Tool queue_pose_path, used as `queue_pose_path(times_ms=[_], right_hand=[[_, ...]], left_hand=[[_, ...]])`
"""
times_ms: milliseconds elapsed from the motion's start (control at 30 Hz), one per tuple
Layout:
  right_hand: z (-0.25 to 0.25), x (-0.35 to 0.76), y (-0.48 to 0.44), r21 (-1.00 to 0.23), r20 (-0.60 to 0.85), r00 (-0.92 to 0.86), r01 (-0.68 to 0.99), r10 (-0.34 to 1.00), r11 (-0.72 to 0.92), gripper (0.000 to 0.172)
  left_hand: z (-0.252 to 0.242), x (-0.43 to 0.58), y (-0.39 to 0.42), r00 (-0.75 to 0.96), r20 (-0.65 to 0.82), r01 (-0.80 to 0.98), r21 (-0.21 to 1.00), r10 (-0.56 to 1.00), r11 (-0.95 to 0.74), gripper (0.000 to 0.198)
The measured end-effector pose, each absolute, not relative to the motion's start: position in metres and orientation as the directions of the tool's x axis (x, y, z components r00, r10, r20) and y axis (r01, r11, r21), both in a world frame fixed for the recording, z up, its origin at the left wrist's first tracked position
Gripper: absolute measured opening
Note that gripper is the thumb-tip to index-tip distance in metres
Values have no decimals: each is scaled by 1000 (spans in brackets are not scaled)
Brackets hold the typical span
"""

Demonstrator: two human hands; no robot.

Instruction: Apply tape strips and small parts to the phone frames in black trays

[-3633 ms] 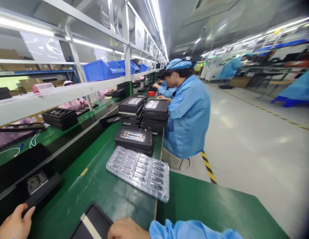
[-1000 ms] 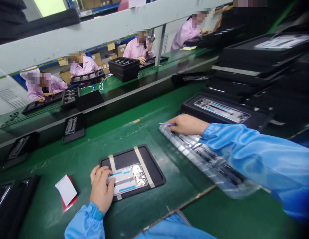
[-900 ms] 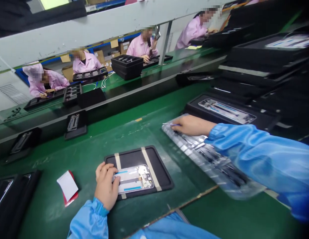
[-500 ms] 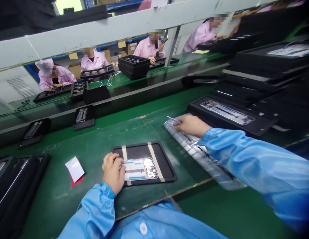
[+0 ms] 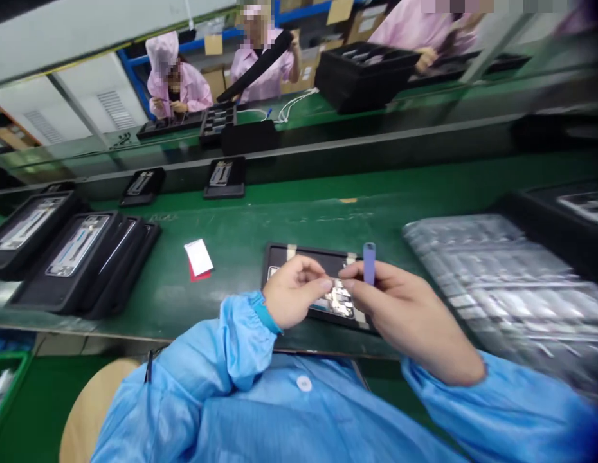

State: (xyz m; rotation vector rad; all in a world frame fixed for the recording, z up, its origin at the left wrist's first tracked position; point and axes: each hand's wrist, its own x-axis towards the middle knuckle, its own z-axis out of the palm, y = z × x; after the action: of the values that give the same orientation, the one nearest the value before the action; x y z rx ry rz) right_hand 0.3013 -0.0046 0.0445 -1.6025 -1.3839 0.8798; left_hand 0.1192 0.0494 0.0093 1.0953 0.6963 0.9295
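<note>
The person's right hand (image 5: 409,308) curls its fingers (image 5: 383,276) narrowly around a blue-handled tool (image 5: 369,263), whose handle stands upright above the knuckles. The left hand (image 5: 294,292) sits just beside it, its fingers (image 5: 311,283) drawn into a narrow pinch that reaches toward the right hand's fingertips. Whether that pinch holds anything cannot be told, since the two hands overlap there.

Directly beneath both hands lies a phone body (image 5: 340,302) with a shiny metal section showing, partly hidden by the fingers. It rests on a black mat (image 5: 318,258) on the green tabletop (image 5: 303,218), close to the edge nearest the person.

To the right of the mat lies a clear plastic tray (image 5: 501,283) with rows of small parts, blurred in this view. To the left, a white card (image 5: 198,256) sits on a red card, and further left are black trays (image 5: 81,260) carrying phone bodies. Smaller black holders (image 5: 224,178) sit along the far side of the tabletop.

Beyond a raised rail, co-workers in pink smocks (image 5: 178,80) sit at a second bench, with a stack of black trays (image 5: 361,77) there. The person wears a blue smock (image 5: 231,411) with a white button.
</note>
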Motion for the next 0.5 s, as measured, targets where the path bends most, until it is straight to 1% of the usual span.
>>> queue_pose_path(times_ms=[100, 233, 500], right_hand=[[45, 276, -8, -927, -36, 141, 365, 989, -86, 29], [43, 268, -5, -929, -34, 161, 358, 986, -91, 25], [36, 266, -10, -941, -51, 218, 316, 975, -120, 27]], left_hand=[[10, 111, 48, 456, -76, -319, 916, 887, 243, 62], [10, 102, 46, 432, -112, -326, 906, 895, 271, 62], [8, 106, 48, 464, -184, -284, 896, 867, 342, 64]])
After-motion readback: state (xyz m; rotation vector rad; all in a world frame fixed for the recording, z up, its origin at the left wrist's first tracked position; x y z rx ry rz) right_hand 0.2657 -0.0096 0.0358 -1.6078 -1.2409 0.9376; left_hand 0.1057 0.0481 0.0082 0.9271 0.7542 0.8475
